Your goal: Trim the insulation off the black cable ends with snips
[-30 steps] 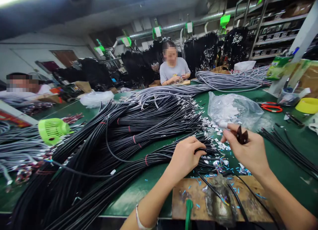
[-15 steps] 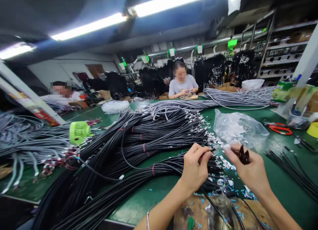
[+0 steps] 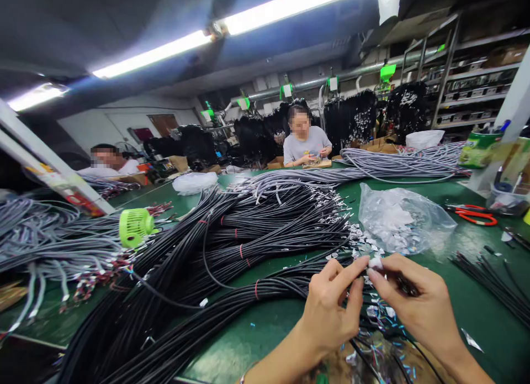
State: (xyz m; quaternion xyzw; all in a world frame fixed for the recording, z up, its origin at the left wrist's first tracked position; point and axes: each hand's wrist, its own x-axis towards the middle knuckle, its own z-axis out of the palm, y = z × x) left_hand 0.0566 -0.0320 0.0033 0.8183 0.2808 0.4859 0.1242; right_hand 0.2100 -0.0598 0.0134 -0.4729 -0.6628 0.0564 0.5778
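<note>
My left hand [image 3: 333, 304] is closed in a pinch at the end of a black cable, mostly hidden by the fingers. Its fingertips meet a small white piece [image 3: 376, 262], pinched between the thumb and forefinger of my right hand [image 3: 420, 301]. A dark tool [image 3: 406, 286] is tucked in the right palm, largely covered by the fingers. Bundles of black cables [image 3: 232, 295] tied with red bands lie to the left, their stripped white ends near my hands. Below my hands, cable ends and blue scraps [image 3: 399, 348] lie on a worn board.
A clear plastic bag [image 3: 403, 218] of white pieces lies beyond my right hand. Red-handled scissors [image 3: 474, 214] and loose black cables [image 3: 492, 284] are at right. A green fan [image 3: 134, 227] stands at left, near grey cables [image 3: 37, 246]. A co-worker [image 3: 306, 143] sits opposite.
My hands have come together, so the left fingertips now touch the white piece in the right. The right hand has turned, hiding more of the dark tool.
</note>
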